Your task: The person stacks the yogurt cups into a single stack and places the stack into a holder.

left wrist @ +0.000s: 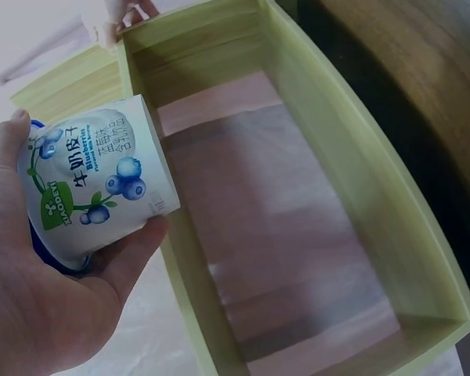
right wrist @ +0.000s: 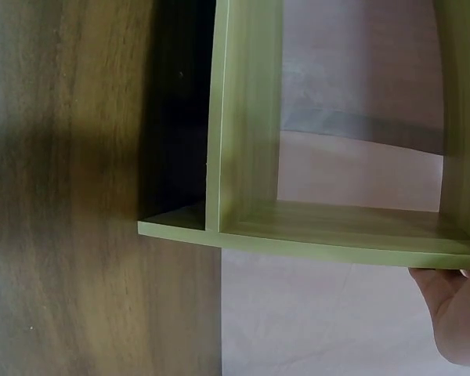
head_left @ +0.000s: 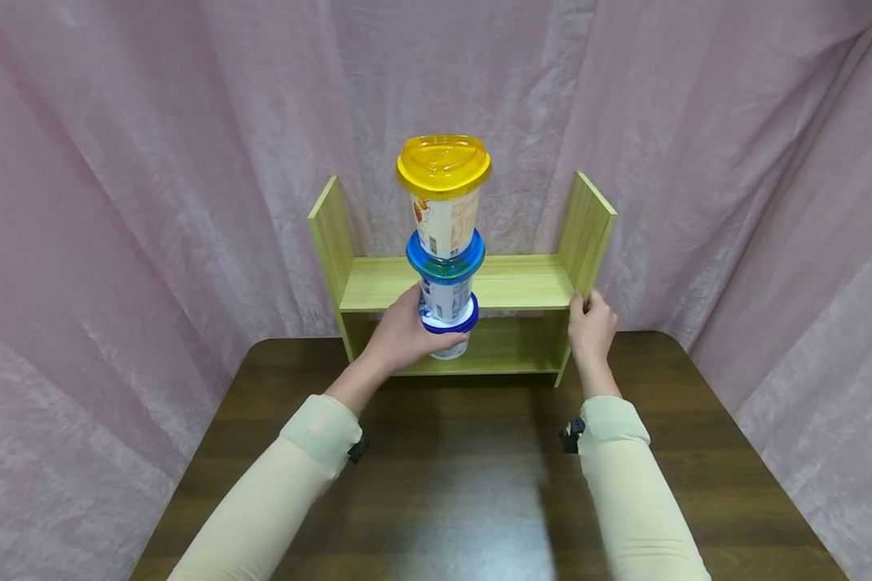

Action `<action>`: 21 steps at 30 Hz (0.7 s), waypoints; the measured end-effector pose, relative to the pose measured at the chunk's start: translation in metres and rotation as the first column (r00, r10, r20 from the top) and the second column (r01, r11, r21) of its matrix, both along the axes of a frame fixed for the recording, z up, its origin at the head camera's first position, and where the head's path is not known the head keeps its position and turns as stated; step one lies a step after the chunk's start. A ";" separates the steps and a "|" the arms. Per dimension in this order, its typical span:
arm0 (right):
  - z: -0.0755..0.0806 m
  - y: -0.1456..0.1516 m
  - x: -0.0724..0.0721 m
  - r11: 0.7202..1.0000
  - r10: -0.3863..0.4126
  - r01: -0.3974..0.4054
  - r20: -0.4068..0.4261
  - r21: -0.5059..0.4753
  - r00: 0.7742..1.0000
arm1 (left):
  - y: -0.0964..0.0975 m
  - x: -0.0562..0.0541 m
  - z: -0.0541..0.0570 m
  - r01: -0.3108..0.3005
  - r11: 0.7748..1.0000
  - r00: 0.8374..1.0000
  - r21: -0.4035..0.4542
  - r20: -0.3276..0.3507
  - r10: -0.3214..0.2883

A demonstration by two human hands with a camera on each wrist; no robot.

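Three lidded paper cups stand stacked in front of the small wooden shelf (head_left: 523,282). The top cup (head_left: 446,218) has a yellow lid, the middle cup (head_left: 446,298) a blue one, and the bottom cup (head_left: 452,353) a dark blue rim. My left hand (head_left: 400,335) grips the bottom cup, thumb and fingers on opposite sides. Blueberries are printed on this white cup (left wrist: 102,172) in the left wrist view. At the shelf's right side panel (head_left: 587,234), my right hand (head_left: 592,327) holds the edge; in the right wrist view that hand (right wrist: 460,321) is partly cut off.
The shelf has an upper board (head_left: 512,282) between two upright sides and a lower board (head_left: 494,367). It stands at the back of a dark brown table (head_left: 450,460). Pink curtains (head_left: 153,161) hang close behind and on both sides.
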State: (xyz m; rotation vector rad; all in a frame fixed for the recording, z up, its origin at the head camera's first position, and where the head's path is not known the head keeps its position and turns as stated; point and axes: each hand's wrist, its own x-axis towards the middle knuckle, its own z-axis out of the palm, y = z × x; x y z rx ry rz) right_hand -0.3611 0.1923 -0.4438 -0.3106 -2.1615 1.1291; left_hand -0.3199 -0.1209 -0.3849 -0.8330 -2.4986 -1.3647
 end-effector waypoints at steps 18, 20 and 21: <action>0.000 0.004 0.002 1.000 -0.017 0.017 -0.026 -0.007 1.000 | 0.008 -0.009 0.017 -0.007 1.000 1.000 -0.001 0.010 0.007; 0.000 0.004 0.003 1.000 -0.016 0.016 -0.027 -0.007 1.000 | 0.009 -0.010 0.020 -0.014 1.000 1.000 -0.005 0.006 0.014; 0.000 0.003 0.003 1.000 -0.015 0.015 -0.030 -0.007 0.999 | 0.009 -0.010 0.021 -0.018 1.000 1.000 -0.008 0.004 0.018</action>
